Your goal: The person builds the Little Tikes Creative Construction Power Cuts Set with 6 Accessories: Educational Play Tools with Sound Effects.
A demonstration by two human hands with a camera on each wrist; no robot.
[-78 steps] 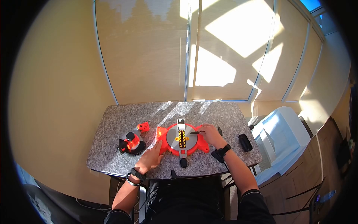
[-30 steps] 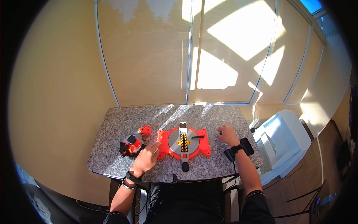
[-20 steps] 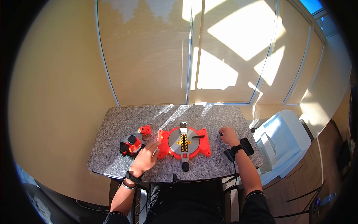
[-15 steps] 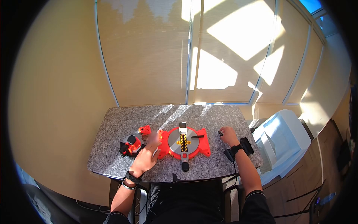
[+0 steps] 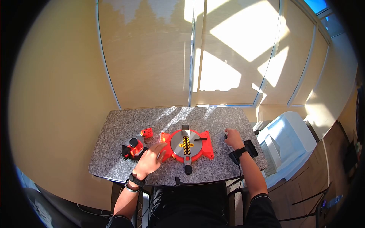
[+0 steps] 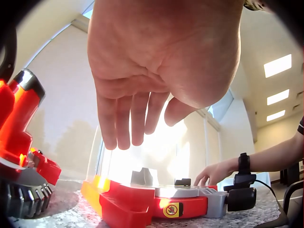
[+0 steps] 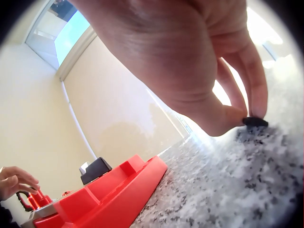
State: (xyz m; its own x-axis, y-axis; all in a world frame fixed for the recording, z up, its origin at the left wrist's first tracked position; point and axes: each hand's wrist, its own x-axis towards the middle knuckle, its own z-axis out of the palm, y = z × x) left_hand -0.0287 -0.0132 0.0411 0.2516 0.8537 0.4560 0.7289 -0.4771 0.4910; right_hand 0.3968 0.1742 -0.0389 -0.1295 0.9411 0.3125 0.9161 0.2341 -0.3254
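Black piece (image 7: 256, 122) | right hand (image 5: 233, 139) pinches, clear in right wrist view (head: tiny) | left hand (image 5: 149, 160): fingers straight

A small black piece (image 7: 255, 122) is pinched right of the red-and-grey base (image 5: 186, 145), which lies flat on the worktop (image 5: 129, 118).

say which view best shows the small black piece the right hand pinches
Right wrist: the small black piece shows close up, pinched by the right hand. Head shows only a dark bit there; in left wrist I can't make it out.
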